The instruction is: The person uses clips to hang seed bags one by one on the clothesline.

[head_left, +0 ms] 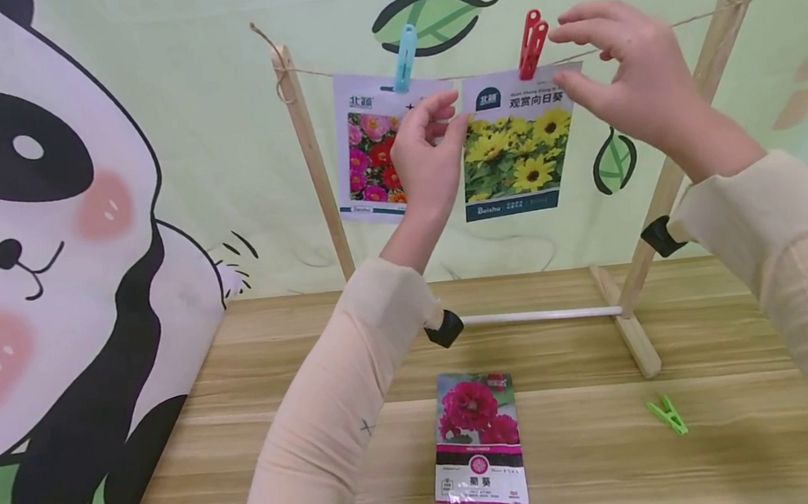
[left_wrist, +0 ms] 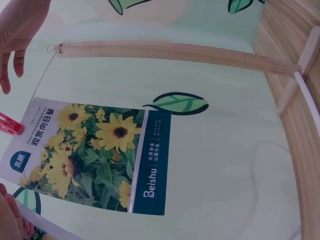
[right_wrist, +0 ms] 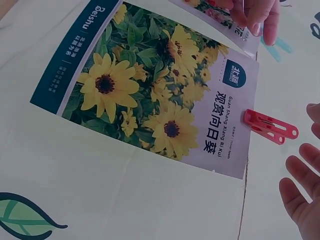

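Panda (head_left: 70,279): painted large on the backdrop, beyond the left edge of the tabletop (head_left: 580,447).
Left post (head_left: 312,151): wooden, upright with a slight lean, tied at its top to the string (right_wrist: 243,205).
Mixed-flower packet (head_left: 364,157): hanging from the string, printed with pink and red blooms, partly covered on the right side.
Blue clip (head_left: 404,78): fastened on that packet's top edge.
Left hand (head_left: 431,155): raised in front of the mixed-flower packet, just beside the sunflower packet's left edge; loosely bent at the fingers, slightly spread in the grip; contact with either packet hard to tell.
Magenta-flower packet (head_left: 476,446): lying flat on the tabletop, face up, well forward of the back edge.
Sunflower packet (head_left: 512,150): hanging at the string, slightly tilted, printed with yellow flowers above a dark band.
White rod (head_left: 544,315): running low across the stand.
Red clip (head_left: 528,68): clamped near the middle of the sunflower packet's top edge.
Right hand (head_left: 629,72): near the red clip but apart from it, spread in the grip.
Green clip (head_left: 675,421): lying on the tabletop, right of the magenta-flower packet.
Right post (head_left: 639,281): wooden, leaning outward, tied at its top to the string.
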Demonstrator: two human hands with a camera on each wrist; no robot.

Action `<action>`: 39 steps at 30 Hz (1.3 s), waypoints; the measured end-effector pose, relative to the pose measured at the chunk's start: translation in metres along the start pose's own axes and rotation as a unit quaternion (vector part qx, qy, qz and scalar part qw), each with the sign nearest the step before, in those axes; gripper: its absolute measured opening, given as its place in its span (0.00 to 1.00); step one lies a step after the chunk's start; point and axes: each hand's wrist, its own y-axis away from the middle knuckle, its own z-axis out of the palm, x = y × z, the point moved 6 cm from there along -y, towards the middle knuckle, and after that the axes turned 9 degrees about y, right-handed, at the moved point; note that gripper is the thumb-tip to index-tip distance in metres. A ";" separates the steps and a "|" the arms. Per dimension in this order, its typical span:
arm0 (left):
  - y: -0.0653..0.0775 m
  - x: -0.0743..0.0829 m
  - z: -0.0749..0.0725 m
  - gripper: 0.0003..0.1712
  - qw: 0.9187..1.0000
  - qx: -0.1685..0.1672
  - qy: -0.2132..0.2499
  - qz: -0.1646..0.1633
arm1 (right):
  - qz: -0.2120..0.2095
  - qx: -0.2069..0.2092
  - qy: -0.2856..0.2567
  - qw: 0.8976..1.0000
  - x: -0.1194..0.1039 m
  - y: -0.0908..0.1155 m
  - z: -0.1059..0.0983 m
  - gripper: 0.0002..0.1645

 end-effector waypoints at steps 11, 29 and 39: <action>0.006 -0.006 -0.006 0.12 1.000 -0.006 -0.008 -0.003 | -0.033 0.008 -0.006 0.999 -0.003 0.010 0.002 0.19; 0.011 -0.009 -0.012 0.11 1.000 -0.007 -0.027 -0.014 | -0.040 0.014 -0.028 0.999 0.001 0.022 0.011 0.17; 0.014 -0.016 -0.013 0.12 0.999 -0.010 -0.032 -0.022 | -0.054 0.021 -0.034 0.998 0.001 0.029 0.014 0.17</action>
